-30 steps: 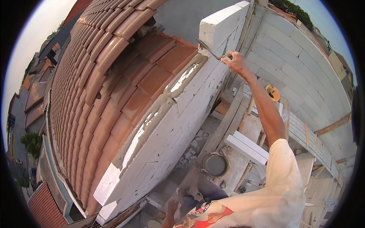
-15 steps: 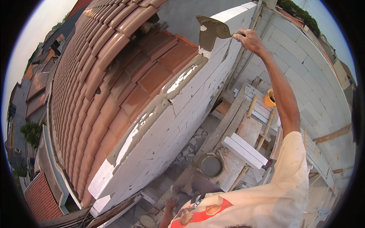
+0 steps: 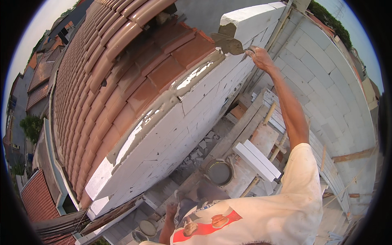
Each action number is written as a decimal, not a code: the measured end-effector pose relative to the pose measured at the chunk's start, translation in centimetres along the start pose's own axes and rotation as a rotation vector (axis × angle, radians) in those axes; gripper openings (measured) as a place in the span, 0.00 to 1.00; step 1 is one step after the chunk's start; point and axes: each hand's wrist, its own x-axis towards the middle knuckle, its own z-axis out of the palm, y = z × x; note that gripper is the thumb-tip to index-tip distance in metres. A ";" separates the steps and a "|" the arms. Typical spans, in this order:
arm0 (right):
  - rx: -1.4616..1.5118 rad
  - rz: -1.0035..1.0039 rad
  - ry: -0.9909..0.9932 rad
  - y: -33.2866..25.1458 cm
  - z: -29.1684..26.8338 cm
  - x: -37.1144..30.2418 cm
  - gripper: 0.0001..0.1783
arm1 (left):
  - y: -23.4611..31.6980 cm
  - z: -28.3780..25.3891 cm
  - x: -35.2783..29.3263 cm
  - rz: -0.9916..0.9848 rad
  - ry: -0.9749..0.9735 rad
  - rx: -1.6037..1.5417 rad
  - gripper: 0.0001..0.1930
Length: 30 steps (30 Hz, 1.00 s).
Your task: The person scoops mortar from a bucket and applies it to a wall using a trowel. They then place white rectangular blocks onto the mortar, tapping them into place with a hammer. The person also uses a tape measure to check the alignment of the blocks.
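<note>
My right hand [image 3: 260, 58] is stretched far out and closed around the handle of a mortar-smeared trowel [image 3: 228, 45]. The blade lies level by the end of the top block [image 3: 249, 20], just over the lower course. Grey mortar [image 3: 228, 30] sticks to that block's end face. Along the top of the white block wall [image 3: 163, 134] runs a bed of wet mortar [image 3: 153, 112], with white patches showing through. My left hand [image 3: 171, 210] hangs low beside my body, away from the wall, its fingers too small and unclear to read.
Brown roof tiles [image 3: 102, 94] slope along the wall's left side. Below on the right, a bucket of grey mortar [image 3: 219, 172] and white blocks [image 3: 257, 160] sit on scaffold planks [image 3: 241, 130]. Broken block pieces [image 3: 198, 153] lie by the wall's foot. Another block wall [image 3: 326, 81] stands at right.
The trowel has come down from above the wall to the top block's end, its blade now turned flatter. Mortar now shows on that end face. My view has shifted slightly.
</note>
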 end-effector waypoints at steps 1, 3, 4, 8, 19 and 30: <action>0.017 0.000 -0.002 -0.2 -1.5 -0.9 0.24 | -0.4 0.0 -0.4 -0.006 0.026 -0.042 0.19; 0.025 -0.025 0.063 -0.8 -3.2 -2.9 0.23 | -1.5 0.9 -1.2 -0.016 0.072 -0.131 0.19; 0.021 -0.053 0.131 -1.3 -3.8 -4.1 0.23 | -2.6 1.4 -1.5 -0.020 0.072 -0.120 0.20; -0.123 -0.022 0.116 -5.5 -4.9 -7.0 0.20 | -5.3 2.1 -0.6 0.049 -0.091 0.086 0.21; -0.405 0.030 0.008 -10.9 -6.8 -2.6 0.20 | -3.9 1.1 2.1 0.068 0.025 -0.124 0.19; 0.010 0.107 0.074 -4.3 -12.0 -1.0 0.25 | -5.2 0.9 2.3 0.054 0.051 -0.154 0.18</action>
